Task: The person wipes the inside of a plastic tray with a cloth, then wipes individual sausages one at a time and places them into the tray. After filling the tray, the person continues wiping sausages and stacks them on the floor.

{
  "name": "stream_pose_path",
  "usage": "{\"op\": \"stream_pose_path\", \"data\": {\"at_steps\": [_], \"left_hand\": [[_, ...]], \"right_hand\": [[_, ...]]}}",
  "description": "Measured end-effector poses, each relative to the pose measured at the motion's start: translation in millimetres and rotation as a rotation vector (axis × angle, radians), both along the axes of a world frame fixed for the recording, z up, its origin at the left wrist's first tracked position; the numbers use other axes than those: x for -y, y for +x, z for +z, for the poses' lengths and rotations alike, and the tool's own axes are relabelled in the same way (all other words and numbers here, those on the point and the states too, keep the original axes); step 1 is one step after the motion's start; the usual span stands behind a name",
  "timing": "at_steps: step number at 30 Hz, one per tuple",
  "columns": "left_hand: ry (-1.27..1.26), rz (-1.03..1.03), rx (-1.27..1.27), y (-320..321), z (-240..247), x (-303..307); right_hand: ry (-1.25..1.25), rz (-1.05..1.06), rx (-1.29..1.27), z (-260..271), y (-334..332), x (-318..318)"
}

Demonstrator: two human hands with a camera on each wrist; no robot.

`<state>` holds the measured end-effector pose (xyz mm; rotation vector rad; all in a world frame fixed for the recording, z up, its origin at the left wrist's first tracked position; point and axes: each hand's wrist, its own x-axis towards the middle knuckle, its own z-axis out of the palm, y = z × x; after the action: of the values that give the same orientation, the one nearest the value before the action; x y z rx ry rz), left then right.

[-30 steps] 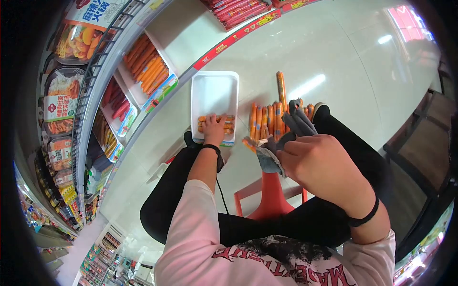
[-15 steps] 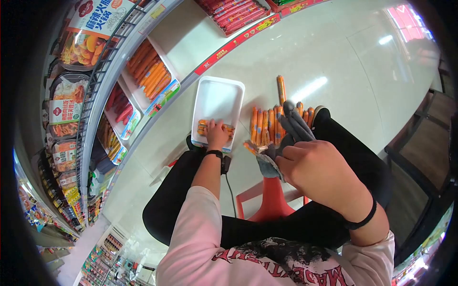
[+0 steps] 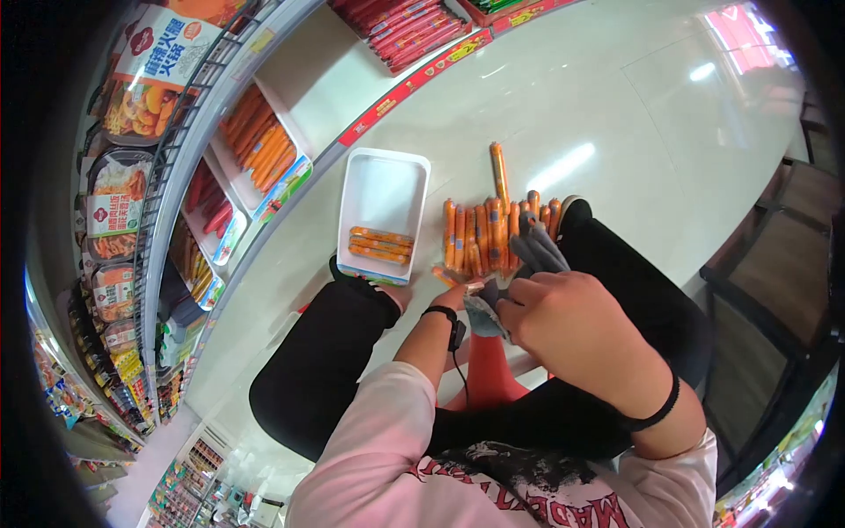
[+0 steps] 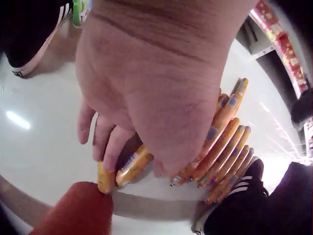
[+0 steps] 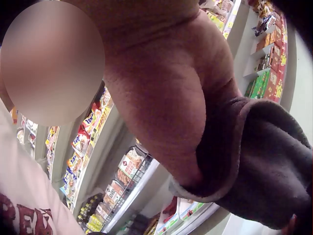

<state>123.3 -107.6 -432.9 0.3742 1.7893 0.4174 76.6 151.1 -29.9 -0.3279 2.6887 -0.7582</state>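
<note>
My left hand [image 3: 453, 297] is down at the near left end of a row of orange wrapped sausages [image 3: 480, 231] on the floor. In the left wrist view its fingers [image 4: 115, 144] reach down over a sausage [image 4: 134, 164], with the thumb on the other side; another sausage end [image 4: 105, 177] shows under the fingertips. My right hand [image 3: 568, 317] is curled round a grey cloth glove [image 3: 541, 246], held above the row's right part. Several sausages [image 3: 380, 245] lie crosswise at the near end of a white tray [image 3: 385, 180].
A longer sausage [image 3: 499, 172] sticks out beyond the row. A red stool [image 3: 495, 365] stands between the legs. To the left, a shelf edge [image 3: 378, 106] borders trays of orange sausages [image 3: 264, 145] and red ones [image 3: 209, 207]. Dark racks [image 3: 766, 282] stand right; a shoe [image 3: 574, 214] is beside the row.
My left hand has left the sausages in the white tray and moved right to the row on the floor. My right hand keeps holding the grey glove in nearly the same place.
</note>
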Motion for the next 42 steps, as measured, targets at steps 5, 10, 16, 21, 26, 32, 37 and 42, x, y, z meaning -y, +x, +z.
{"op": "stream_pose_path", "data": {"at_steps": [5,10,16,21,26,32,37,42], "left_hand": [[-0.12,-0.077,0.0,3,-1,-10],[-0.185,-0.12,-0.063,-9,-6,-19],[-0.254,-0.099,-0.069,-21,-5,-14],[-0.28,-0.068,-0.062,-28,-3,-3],[-0.28,-0.047,-0.083,-25,6,12],[-0.296,0.016,-0.144,-31,50,30],[0.043,-0.332,-0.532,-54,85,42],[0.032,0.453,-0.044,-132,227,32]], "right_hand": [[-0.086,-0.054,0.019,2,6,-9],[-0.035,0.006,0.074,-8,20,-3],[-0.045,-0.01,0.073,-2,19,-5],[0.019,-0.015,0.032,-6,12,3],[-0.003,0.024,0.055,-7,4,14],[-0.213,0.134,0.072,-1,-15,28],[-0.524,-0.027,0.208,19,-27,48],[-1.157,-0.356,0.28,-4,-37,55]]}}
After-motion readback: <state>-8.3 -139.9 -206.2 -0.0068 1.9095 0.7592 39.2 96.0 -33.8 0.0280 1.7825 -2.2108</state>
